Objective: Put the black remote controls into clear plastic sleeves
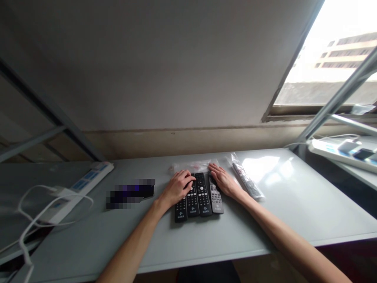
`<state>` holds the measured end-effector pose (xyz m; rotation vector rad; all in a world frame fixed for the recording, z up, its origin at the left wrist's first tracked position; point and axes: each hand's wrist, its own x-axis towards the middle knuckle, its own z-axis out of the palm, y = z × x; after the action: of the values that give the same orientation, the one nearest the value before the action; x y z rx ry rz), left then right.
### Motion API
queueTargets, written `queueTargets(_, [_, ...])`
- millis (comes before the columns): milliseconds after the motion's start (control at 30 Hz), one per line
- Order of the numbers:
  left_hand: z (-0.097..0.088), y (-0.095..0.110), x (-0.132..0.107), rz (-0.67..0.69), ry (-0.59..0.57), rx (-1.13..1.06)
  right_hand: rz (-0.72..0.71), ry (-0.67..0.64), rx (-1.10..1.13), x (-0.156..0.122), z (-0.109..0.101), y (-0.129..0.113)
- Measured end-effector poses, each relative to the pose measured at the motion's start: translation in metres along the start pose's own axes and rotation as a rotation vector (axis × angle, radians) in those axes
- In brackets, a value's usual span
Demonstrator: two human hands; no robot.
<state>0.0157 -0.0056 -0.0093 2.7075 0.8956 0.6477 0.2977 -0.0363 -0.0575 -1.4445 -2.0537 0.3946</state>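
Observation:
Several remote controls lie side by side on the grey table, most black and the rightmost one grey. My left hand rests with curled fingers on the top ends of the left remotes. My right hand lies flat, fingers stretched, beside the top of the grey remote and touching it. Clear plastic bags lie just beyond both hands.
A remote wrapped in a clear bag lies right of my right hand. A blurred dark object sits to the left. White power strips with cables lie at the far left and on the right shelf. A wall rises behind the table.

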Motion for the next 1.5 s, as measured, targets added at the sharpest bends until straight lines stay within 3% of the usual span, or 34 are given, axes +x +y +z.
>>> queueTargets(167, [0.000, 0.000, 0.000, -0.001, 0.011, -0.010, 0.068, 0.035, 0.036, -0.003, -0.003, -0.005])
queueTargets(367, [-0.001, 0.001, 0.000, -0.014, 0.007, -0.020, 0.048, 0.005, 0.047, 0.000, -0.005, -0.002])
queueTargets(533, [-0.002, 0.003, -0.001, -0.019, 0.002, -0.031, 0.063, -0.013, 0.187, 0.003, -0.012, 0.002])
queueTargets(633, [-0.002, 0.002, -0.001, -0.022, 0.009, -0.050, 0.064, 0.061, 0.304, 0.002, -0.020, -0.008])
queueTargets(833, [-0.004, -0.002, 0.000, -0.026, 0.087, -0.084, 0.038, 0.340, 0.367, -0.003, -0.049, -0.039])
queueTargets(967, [-0.007, -0.005, 0.009, -0.081, 0.128, -0.219, 0.034, 0.429, 0.451, -0.008, -0.062, -0.049])
queueTargets(1067, [-0.007, 0.000, 0.021, -0.116, 0.131, -0.459, -0.005, 0.379, 0.524, -0.009, -0.059, -0.051])
queueTargets(1133, [-0.008, 0.009, 0.031, -0.131, 0.149, -0.660, -0.061, 0.263, 0.550, -0.009, -0.051, -0.054])
queueTargets(1233, [-0.018, 0.025, 0.043, -0.126, 0.288, -0.816, -0.181, 0.076, 0.495, -0.009, -0.039, -0.064])
queueTargets(1300, [-0.033, 0.031, 0.046, -0.123, 0.411, -0.676, -0.228, 0.044, 0.432, -0.008, -0.035, -0.074])
queueTargets(1400, [-0.057, 0.026, 0.042, -0.053, 0.537, -0.274, -0.200, 0.065, 0.465, -0.008, -0.038, -0.092])
queueTargets(1500, [-0.066, 0.009, 0.032, 0.055, 0.490, 0.073, -0.136, 0.049, 0.629, -0.007, -0.040, -0.106])
